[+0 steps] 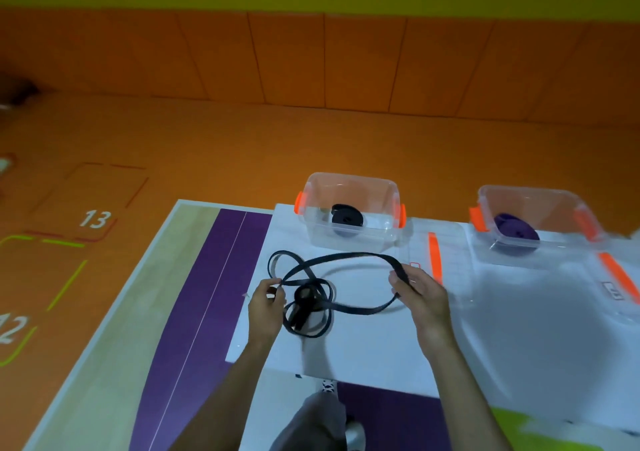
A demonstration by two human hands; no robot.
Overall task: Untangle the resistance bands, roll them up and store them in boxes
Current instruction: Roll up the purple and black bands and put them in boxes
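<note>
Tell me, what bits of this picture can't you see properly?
1. Head view: how the black band is knotted between the left hand and right hand; its loops overlap and blur.
2. Head view: what lies under the black roll in the left box; the roll covers it.
3. Head view: the label on the right lid; too small and blurred, and the picture's edge cuts the lid off.

White table [381, 346], orange numbered floor [207, 145]
</note>
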